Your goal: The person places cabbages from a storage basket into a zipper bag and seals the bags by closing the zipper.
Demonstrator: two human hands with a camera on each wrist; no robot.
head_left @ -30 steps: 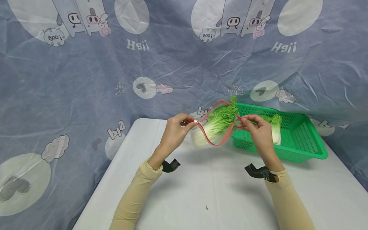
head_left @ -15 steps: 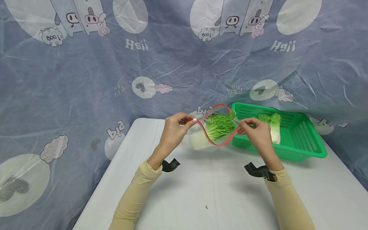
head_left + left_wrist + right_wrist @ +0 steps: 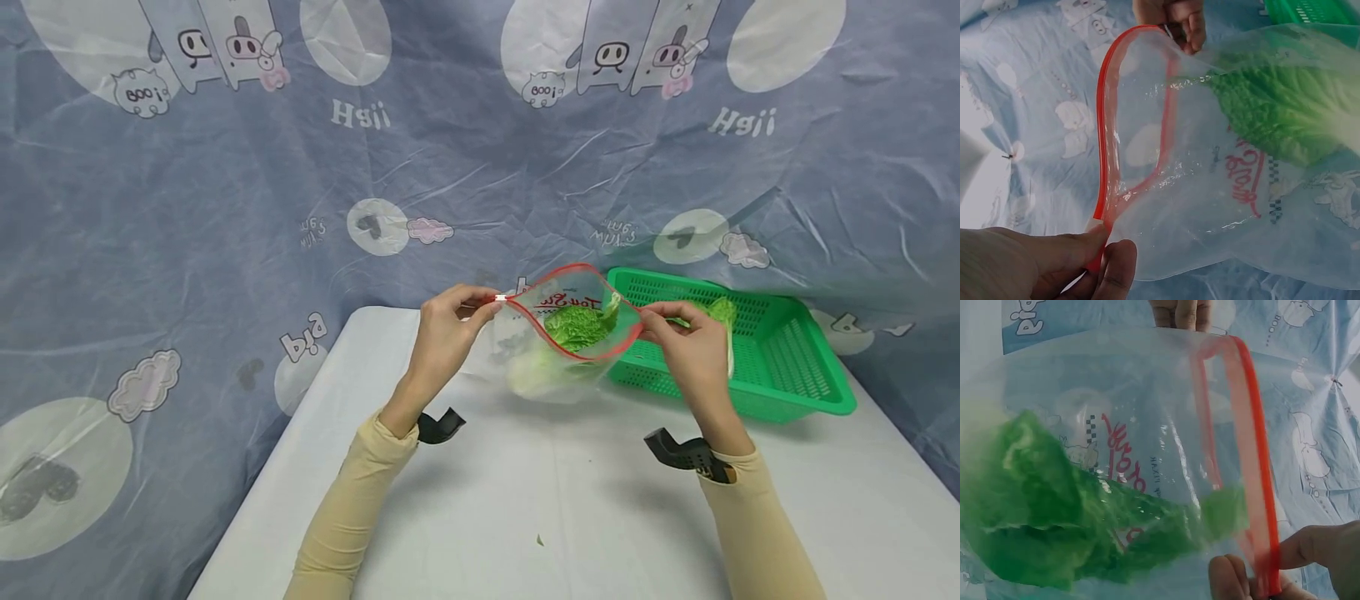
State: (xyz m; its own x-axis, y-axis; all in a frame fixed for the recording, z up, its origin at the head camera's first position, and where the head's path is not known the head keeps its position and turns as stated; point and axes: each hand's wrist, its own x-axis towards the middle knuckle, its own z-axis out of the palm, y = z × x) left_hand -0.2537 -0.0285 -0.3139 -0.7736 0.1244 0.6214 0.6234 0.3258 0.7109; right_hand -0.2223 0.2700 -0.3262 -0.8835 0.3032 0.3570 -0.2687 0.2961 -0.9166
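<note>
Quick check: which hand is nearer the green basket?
Right. The right hand pinches the bag, overlapping the green basket in the head view; the left hand pinches the bag's other end, out to the basket's left.

- A makeshift tabletop filming station; whether in a home, lab or studio cannot be told.
- Wrinkled blue-grey cartoon-print backdrop sheet, spanning 9 through 12 to 3 o'clock, screens the room.
- White-topped table at 6 o'clock.
- Black wrist-camera mounts at 7 and 4.
- Green perforated plastic basket, kitchen-type ware, at 3.
</note>
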